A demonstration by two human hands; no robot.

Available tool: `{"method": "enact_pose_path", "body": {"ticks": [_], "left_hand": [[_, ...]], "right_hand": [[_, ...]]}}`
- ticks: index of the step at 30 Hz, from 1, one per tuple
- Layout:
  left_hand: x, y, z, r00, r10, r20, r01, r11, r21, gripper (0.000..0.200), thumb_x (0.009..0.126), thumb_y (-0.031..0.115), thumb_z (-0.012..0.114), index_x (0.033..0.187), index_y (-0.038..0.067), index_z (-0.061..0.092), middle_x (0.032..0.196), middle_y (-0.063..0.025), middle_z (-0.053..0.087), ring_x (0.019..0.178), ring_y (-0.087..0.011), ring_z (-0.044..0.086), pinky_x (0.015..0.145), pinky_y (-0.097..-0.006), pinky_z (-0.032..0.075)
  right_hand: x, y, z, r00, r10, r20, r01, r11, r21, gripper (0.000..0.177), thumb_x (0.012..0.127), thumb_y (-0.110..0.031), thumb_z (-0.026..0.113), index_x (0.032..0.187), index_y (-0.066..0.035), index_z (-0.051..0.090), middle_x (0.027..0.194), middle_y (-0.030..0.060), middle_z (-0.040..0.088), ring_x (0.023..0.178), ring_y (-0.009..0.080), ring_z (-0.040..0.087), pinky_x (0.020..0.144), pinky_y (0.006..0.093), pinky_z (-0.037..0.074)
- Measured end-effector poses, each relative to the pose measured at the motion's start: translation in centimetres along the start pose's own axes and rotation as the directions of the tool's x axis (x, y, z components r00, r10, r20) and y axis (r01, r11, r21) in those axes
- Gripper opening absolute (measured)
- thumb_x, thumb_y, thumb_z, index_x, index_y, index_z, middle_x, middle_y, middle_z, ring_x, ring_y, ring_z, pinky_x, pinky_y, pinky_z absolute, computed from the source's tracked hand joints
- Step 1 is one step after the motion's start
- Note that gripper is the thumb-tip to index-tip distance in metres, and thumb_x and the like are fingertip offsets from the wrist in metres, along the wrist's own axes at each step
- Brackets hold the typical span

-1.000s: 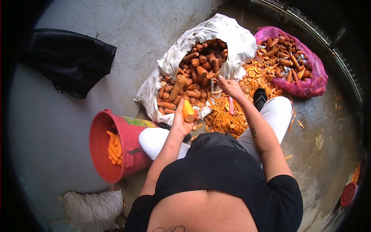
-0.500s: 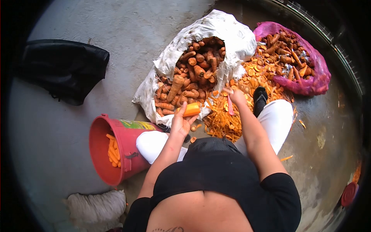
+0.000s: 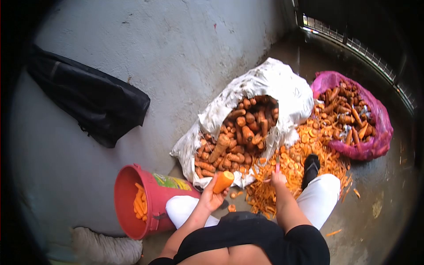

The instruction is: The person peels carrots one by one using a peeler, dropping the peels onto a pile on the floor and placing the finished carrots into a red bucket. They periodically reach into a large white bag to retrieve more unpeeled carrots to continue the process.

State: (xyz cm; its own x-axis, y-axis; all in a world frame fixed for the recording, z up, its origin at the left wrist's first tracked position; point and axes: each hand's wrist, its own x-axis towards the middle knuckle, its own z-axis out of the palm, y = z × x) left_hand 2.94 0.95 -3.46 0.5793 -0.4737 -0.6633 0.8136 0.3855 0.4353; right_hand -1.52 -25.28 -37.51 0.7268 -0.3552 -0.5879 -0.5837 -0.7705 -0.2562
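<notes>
A peeled orange carrot (image 3: 223, 181) with a flat cut end is in my left hand (image 3: 212, 197), its fingers wrapped round the lower part. My right hand (image 3: 278, 178) is closed on a pink-handled tool (image 3: 277, 167), above a heap of orange peelings (image 3: 261, 194) and cut slices; the tool's working end is hard to make out. Unpeeled carrots (image 3: 240, 137) fill the open white sack (image 3: 293, 95) beyond my hands. At the left, a red bucket (image 3: 152, 207) lies tipped toward the camera with peeled carrots (image 3: 140, 202) inside.
A pink mesh sack (image 3: 383, 128) of carrots and scraps lies at the right, near a barred edge. Black cloth (image 3: 95, 99) hangs or lies at the upper left. A pale sack (image 3: 106, 247) is at the lower left. My shoe (image 3: 311, 168) rests among the peelings.
The view has tilted up, so everything sits lower in the frame. The carrot in my left hand has turned more upright, its cut end now facing up. The tool in my right hand points upward.
</notes>
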Motion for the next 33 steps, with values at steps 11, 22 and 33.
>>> {"method": "enact_pose_path", "body": {"ticks": [11,22,33], "left_hand": [[-1.1,-0.1,5.0,0.964,-0.003,0.266,-0.018,0.997,0.074,0.054,0.087,0.037,0.065,0.124,0.001,0.051,0.113,-0.0144,0.061,0.089,-0.0205,0.063,0.073,-0.0281,0.055],[-4.2,3.6,9.8,0.837,0.183,0.516,-0.368,0.886,0.282,0.040,0.084,0.013,0.069,0.117,0.000,0.050,0.091,-0.0048,0.057,0.084,-0.0153,0.062,0.070,-0.0274,0.053],[-7.6,3.2,8.8,0.371,0.755,0.540,-0.327,-0.438,0.838,0.040,0.069,0.024,0.076,0.099,0.008,0.054,0.093,-0.0118,0.060,0.087,-0.0328,0.062,0.072,-0.0429,0.049]], "right_hand": [[-4.7,-0.7,-6.3,0.998,0.008,0.054,-0.021,0.971,0.238,0.066,0.083,-0.029,0.064,0.134,-0.006,0.030,0.098,0.0197,0.066,0.086,0.0284,0.066,0.071,0.0408,0.052],[-10.7,-6.9,-22.0,0.857,-0.276,-0.436,0.515,0.485,0.706,0.038,0.077,-0.013,0.058,0.113,0.000,0.059,0.088,0.0109,0.064,0.077,0.0188,0.062,0.068,0.0312,0.048],[-26.1,-10.6,-24.1,0.693,-0.421,-0.586,0.681,0.114,0.723,0.019,0.093,-0.017,0.059,0.105,-0.001,0.059,0.075,-0.0036,0.053,0.069,0.0030,0.047,0.060,0.0200,0.039]]}}
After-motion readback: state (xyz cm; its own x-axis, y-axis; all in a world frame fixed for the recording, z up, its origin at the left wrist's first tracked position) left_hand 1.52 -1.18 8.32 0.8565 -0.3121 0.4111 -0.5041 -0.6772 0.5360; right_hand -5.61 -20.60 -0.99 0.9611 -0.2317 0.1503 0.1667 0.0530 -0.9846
